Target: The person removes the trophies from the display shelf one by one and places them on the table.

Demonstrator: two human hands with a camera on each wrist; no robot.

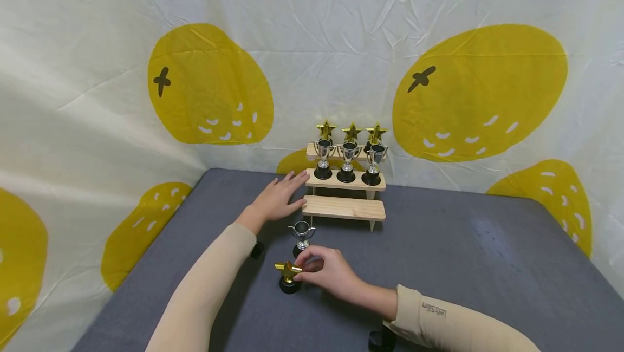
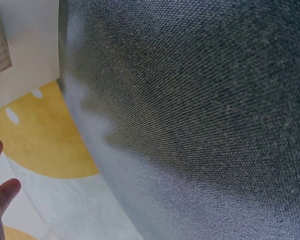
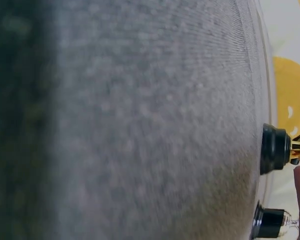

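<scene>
My right hand (image 1: 331, 273) pinches the star of a small gold star trophy (image 1: 286, 269) between thumb and fingers. The trophy's black round base (image 3: 274, 149) is down at the dark cloth in the right wrist view. Just behind it stands a silver cup trophy (image 1: 302, 230) with two handles and a black base, partly hidden by the right hand. My left hand (image 1: 275, 200) is spread, its fingertips right at the left ends of the shelves on a three-step wooden stand (image 1: 343, 208). Only a few of its fingers (image 2: 7, 192) show in the left wrist view.
On the stand's middle step are three silver cup trophies (image 1: 347, 160). Three gold star trophies (image 1: 352, 131) occupy the top step behind them. Grey cloth covers the table (image 1: 468, 265). A white curtain (image 1: 331, 81) with yellow fruit prints hangs behind the table and at its sides.
</scene>
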